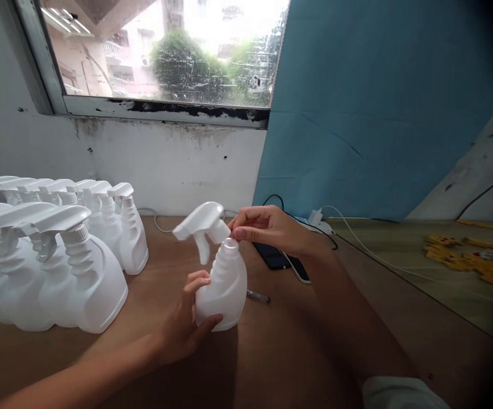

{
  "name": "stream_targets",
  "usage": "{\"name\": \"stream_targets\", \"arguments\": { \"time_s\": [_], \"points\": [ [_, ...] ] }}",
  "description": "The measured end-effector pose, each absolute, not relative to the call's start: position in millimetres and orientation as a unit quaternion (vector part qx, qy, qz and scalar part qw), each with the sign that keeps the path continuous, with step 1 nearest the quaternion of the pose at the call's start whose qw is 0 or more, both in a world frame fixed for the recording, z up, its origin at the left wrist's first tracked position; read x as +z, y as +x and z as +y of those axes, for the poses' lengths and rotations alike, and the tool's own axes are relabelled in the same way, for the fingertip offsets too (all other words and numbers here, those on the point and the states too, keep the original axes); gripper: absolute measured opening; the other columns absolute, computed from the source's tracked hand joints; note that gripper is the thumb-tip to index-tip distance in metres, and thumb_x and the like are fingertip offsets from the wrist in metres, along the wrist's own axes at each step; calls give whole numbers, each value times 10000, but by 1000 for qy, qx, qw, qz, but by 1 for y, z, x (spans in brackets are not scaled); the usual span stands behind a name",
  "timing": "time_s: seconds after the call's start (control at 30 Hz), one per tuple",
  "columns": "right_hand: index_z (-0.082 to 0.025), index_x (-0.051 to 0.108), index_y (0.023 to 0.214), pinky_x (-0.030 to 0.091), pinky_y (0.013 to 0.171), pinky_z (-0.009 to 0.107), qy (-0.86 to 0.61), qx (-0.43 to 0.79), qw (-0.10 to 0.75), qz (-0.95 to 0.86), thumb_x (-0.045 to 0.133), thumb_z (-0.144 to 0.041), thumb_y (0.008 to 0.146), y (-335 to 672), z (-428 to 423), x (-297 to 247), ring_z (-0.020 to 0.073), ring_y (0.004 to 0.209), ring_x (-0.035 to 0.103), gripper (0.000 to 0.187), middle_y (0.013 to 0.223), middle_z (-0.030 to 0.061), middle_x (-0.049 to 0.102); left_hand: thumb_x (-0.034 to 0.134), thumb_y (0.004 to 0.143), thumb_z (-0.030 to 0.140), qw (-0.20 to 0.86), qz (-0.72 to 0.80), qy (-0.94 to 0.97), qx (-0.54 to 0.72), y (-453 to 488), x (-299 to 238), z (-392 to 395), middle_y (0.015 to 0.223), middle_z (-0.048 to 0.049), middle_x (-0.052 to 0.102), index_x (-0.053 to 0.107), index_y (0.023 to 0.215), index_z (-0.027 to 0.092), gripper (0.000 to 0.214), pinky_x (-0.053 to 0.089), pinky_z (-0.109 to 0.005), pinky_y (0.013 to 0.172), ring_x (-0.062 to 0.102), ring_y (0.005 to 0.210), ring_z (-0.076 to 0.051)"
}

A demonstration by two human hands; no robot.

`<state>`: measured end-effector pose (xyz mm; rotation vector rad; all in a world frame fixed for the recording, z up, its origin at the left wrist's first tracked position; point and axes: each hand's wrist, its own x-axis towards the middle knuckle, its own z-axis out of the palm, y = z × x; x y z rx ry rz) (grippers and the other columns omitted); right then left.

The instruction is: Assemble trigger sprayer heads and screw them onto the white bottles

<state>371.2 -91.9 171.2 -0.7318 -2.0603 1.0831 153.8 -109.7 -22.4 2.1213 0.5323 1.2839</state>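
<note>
A white plastic spray bottle (225, 287) stands upright on the brown table (297, 346), its neck uncovered. My left hand (187, 324) is wrapped round the bottle's lower body. My right hand (267, 227) pinches the white trigger spray head (201, 224) at its collar and holds it just above and left of the bottle's mouth, nozzle pointing left. The head sits tilted over the neck and is not screwed down.
Several finished white spray bottles (59, 255) stand in rows at the left. A dark phone (283, 258), a white charger with cables (318, 218) and a pen (258, 296) lie behind the bottle. Yellow objects (468, 255) lie at the far right, a window above.
</note>
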Motion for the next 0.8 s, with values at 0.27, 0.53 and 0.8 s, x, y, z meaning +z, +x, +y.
{"name": "stream_targets", "arguments": {
  "time_s": [0.27,0.53,0.8],
  "points": [
    [-148,543,1228,516,793,288,-237,508,319,-764,615,-442,851,363,-91,166,163,913,630,483,1035,102,653,585,842,181,292,203,795,491,155,-22,-110,1360,-142,286,245,1319,300,598,390,-467,991,436,1213,-274],
    [-157,579,1193,509,759,272,-150,606,350,-698,706,-274,787,358,-79,151,152,857,627,441,964,66,655,582,843,192,318,203,788,487,157,-20,-113,1324,-127,305,222,1221,303,534,435,-407,909,474,1147,-240],
    [-216,575,1066,524,660,292,-162,592,480,-627,720,-347,770,343,-93,118,173,751,646,354,867,52,669,583,847,281,307,203,792,487,155,-14,-113,1260,-125,344,239,1165,279,468,425,-416,897,482,1075,-229]
  ]
}}
